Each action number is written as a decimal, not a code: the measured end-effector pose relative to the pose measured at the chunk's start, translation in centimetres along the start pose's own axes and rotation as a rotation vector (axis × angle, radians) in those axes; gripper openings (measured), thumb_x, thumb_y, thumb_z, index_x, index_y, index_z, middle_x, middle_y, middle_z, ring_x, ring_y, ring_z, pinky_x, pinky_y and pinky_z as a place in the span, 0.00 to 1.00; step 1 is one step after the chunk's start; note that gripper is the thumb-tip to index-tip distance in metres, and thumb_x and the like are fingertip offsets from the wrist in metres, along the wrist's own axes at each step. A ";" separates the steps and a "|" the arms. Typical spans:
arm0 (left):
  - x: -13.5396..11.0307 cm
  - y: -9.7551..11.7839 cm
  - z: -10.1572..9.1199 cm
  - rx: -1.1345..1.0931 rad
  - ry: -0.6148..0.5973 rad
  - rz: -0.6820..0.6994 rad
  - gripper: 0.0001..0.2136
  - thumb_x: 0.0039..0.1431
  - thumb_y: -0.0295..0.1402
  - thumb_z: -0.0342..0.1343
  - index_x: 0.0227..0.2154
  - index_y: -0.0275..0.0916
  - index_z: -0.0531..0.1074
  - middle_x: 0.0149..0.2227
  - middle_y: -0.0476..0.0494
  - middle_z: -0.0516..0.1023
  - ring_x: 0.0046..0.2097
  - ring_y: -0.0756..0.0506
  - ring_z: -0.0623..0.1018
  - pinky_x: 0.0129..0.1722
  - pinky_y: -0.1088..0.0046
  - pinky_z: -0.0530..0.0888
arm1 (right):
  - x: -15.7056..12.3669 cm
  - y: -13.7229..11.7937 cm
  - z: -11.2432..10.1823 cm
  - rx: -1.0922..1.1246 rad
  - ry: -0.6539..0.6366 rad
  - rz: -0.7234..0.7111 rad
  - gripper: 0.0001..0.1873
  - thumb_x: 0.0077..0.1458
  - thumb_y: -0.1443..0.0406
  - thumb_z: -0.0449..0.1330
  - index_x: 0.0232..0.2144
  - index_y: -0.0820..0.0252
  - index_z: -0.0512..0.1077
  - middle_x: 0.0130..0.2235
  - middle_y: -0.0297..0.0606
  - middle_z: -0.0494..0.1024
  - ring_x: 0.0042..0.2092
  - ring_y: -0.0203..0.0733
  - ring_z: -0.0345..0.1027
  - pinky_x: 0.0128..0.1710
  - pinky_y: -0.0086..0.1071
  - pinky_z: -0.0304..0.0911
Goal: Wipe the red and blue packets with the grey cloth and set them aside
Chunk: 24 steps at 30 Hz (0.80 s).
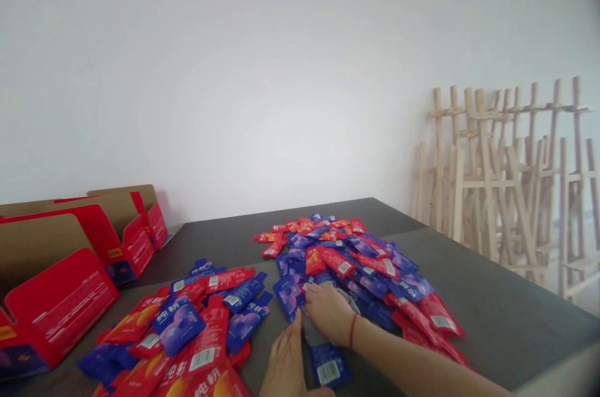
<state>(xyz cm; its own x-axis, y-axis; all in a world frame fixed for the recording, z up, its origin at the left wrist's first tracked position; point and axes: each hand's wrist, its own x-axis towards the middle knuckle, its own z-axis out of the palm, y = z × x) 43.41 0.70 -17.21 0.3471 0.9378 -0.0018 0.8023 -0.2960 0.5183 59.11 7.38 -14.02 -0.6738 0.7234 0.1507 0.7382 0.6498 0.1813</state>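
Red and blue sachets lie in two heaps on a dark table (pixel 492 309): a near left heap (pixel 197 328) and a far right heap (pixel 356 266). My right hand (pixel 328 312), with a red string at the wrist, rests on the near edge of the right heap. Its fingers are curled down onto a grey-backed sachet (pixel 312 331). My left hand (pixel 285 362) lies flat on the table just below it, fingers stretched forward and thumb spread to the right. A blue sachet (pixel 328 369) with a barcode lies between that thumb and the fingers.
Open red cardboard display boxes (pixel 60 303) with brown insides stand in a row at the table's left, more behind them (pixel 135 228). Wooden easels (pixel 510 178) lean against the white wall at the right. The table's right edge runs close to them.
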 end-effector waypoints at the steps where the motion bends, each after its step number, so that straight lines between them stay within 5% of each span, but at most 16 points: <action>1: 0.1 0.0 0.0 0.009 -0.010 -0.007 0.57 0.34 0.33 0.72 0.68 0.26 0.48 0.69 0.24 0.56 0.69 0.30 0.59 0.68 0.51 0.57 | -0.5 0.0 -0.1 0.007 -0.005 -0.038 0.07 0.60 0.69 0.59 0.33 0.62 0.78 0.38 0.44 0.78 0.45 0.50 0.68 0.37 0.39 0.63; 7: 0.8 -0.6 1.0 0.043 -0.003 0.006 0.57 0.34 0.33 0.72 0.69 0.28 0.48 0.67 0.25 0.60 0.68 0.31 0.61 0.68 0.50 0.56 | -3.6 0.9 -1.1 0.054 -0.066 -0.095 0.06 0.61 0.65 0.60 0.37 0.55 0.78 0.39 0.37 0.78 0.45 0.47 0.68 0.38 0.37 0.62; 13: 0.8 -2.1 2.2 -0.009 0.040 0.096 0.57 0.35 0.39 0.72 0.69 0.31 0.50 0.67 0.25 0.62 0.68 0.29 0.62 0.67 0.46 0.58 | -1.5 1.6 -0.4 0.032 -0.093 0.054 0.09 0.60 0.70 0.58 0.34 0.65 0.78 0.37 0.48 0.77 0.44 0.51 0.69 0.36 0.38 0.62; 17: 1.0 -3.5 3.4 -0.010 0.113 0.196 0.55 0.35 0.37 0.72 0.68 0.37 0.52 0.67 0.28 0.62 0.67 0.30 0.63 0.65 0.46 0.63 | -1.6 2.0 -0.3 0.055 -0.103 -0.019 0.08 0.60 0.69 0.58 0.35 0.63 0.78 0.39 0.45 0.78 0.45 0.50 0.68 0.38 0.37 0.62; 21: 1.5 -4.3 3.9 0.041 0.046 0.241 0.47 0.44 0.37 0.67 0.68 0.38 0.53 0.66 0.29 0.65 0.66 0.31 0.65 0.64 0.45 0.62 | -4.1 2.5 -0.8 0.140 -0.097 -0.159 0.08 0.58 0.68 0.59 0.39 0.58 0.77 0.41 0.37 0.80 0.45 0.45 0.68 0.44 0.35 0.61; 24: 1.5 -4.0 3.4 0.044 0.000 0.253 0.49 0.44 0.37 0.67 0.68 0.38 0.51 0.63 0.29 0.69 0.66 0.31 0.66 0.64 0.44 0.61 | -5.8 2.9 -1.4 0.192 -0.098 -0.116 0.10 0.58 0.69 0.57 0.40 0.58 0.76 0.42 0.37 0.80 0.45 0.45 0.68 0.46 0.36 0.60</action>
<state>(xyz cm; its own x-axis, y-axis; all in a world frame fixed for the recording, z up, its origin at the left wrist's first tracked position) 42.39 2.70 -22.21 0.5396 0.8329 0.1232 0.7104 -0.5289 0.4644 65.12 4.79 -13.01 -0.7547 0.6546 0.0433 0.6553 0.7554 0.0021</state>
